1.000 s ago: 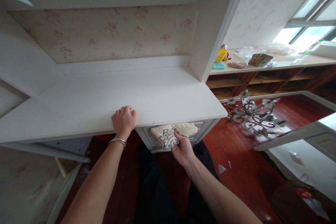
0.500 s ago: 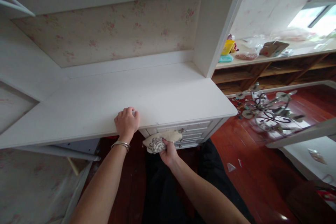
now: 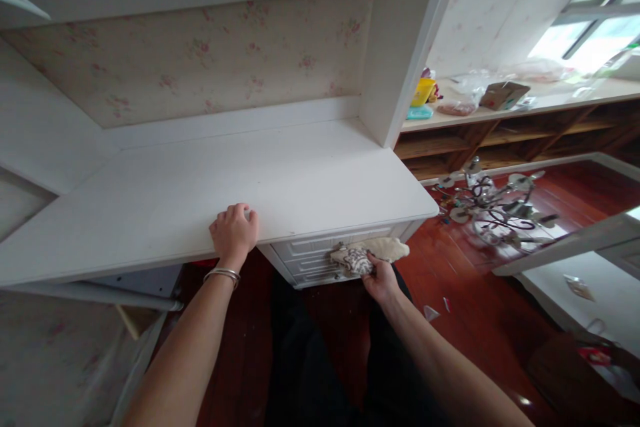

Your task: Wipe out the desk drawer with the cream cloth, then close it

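My right hand (image 3: pixel 383 280) is closed round a bunched cream cloth (image 3: pixel 356 257) with a dark swirling pattern. The cloth lies against the drawer fronts (image 3: pixel 300 255) of a white desk, just under the top's front edge. On the white desktop (image 3: pixel 280 180), near that edge, rests my left hand (image 3: pixel 235 232) with its fingers curled in and a bangle at the wrist. Whatever its fingers may hold is hidden. A small drawer knob (image 3: pixel 338 276) shows below the cloth.
An upright white panel (image 3: pixel 390 60) rises at the desktop's right end. A chandelier (image 3: pixel 495 203) lies on the red wooden floor to the right. Behind it, a low wooden shelf unit (image 3: pixel 450 141) carries plastic bags and a cardboard box (image 3: pixel 504 95). Small scraps (image 3: pixel 431 313) lie on the floor.
My right hand has moved the cloth to the right along the drawer fronts. My left hand stays in place on the desktop, while the view has shifted slightly right.
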`<state>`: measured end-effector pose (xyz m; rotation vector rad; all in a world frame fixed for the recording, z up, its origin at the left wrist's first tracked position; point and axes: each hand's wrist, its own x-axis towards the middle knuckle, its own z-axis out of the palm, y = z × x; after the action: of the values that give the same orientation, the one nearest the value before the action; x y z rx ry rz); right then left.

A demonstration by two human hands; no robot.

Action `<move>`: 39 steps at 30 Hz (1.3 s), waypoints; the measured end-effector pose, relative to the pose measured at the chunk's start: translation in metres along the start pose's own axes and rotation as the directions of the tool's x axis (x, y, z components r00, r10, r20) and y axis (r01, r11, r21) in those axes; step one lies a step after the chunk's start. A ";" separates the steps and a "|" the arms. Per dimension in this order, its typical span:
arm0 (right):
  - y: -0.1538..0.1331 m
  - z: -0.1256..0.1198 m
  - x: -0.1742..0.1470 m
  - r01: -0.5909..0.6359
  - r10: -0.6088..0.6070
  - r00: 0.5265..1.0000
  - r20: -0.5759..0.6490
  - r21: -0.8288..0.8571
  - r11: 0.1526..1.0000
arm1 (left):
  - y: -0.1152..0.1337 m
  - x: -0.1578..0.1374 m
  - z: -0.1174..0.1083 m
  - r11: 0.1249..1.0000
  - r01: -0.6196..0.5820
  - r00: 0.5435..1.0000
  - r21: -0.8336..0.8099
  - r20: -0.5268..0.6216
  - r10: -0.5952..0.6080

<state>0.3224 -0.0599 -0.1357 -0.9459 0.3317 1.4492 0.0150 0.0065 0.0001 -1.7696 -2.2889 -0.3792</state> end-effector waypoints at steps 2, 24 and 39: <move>-0.014 -0.001 -0.004 0.044 -0.044 0.999 0.011 -0.004 0.999 | 0.000 0.000 -0.001 1.000 0.003 1.000 -0.004 0.009 -0.003; 0.069 0.065 -0.083 -0.267 0.286 0.904 0.317 -0.103 0.958 | -0.001 -0.002 0.001 1.000 -0.014 0.999 0.002 -0.030 0.014; 0.094 0.020 -0.010 -0.098 0.127 0.964 0.232 -0.132 0.986 | 0.000 -0.001 0.000 1.000 0.001 1.000 0.010 -0.021 0.000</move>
<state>0.2264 -0.0661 -0.1486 -0.8455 0.1224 1.6843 0.0156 0.0057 -0.0001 -1.7517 -2.2727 -0.3839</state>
